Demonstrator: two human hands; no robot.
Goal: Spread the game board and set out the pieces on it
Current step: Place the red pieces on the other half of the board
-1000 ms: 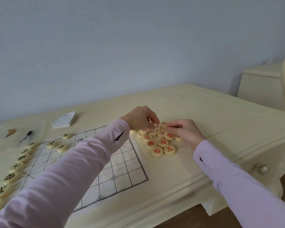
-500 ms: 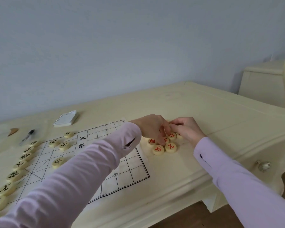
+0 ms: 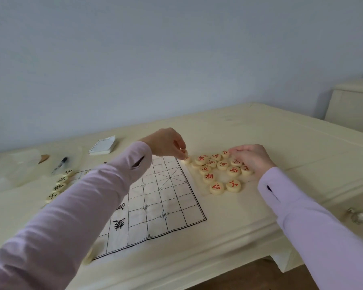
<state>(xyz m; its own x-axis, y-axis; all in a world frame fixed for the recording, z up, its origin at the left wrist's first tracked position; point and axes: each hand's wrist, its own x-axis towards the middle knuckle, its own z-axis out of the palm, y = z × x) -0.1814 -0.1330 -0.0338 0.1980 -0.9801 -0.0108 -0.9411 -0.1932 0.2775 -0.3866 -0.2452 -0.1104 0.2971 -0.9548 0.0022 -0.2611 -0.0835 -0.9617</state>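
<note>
Left hand (image 3: 166, 144) pinches a piece (image 3: 184, 153); right hand (image 3: 253, 159) rests on red pieces (image 3: 216, 187)

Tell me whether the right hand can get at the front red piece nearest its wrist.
Probably yes. The right hand lies over the pile's right side, and that red piece sits just in front of it on the table, with nothing on or across it.

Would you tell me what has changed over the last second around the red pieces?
The left hand has drawn off the red pieces towards the far corner of the board, pinching one piece. The right hand stays on the cluster's right side; the board and the black pieces lie as before.
</note>
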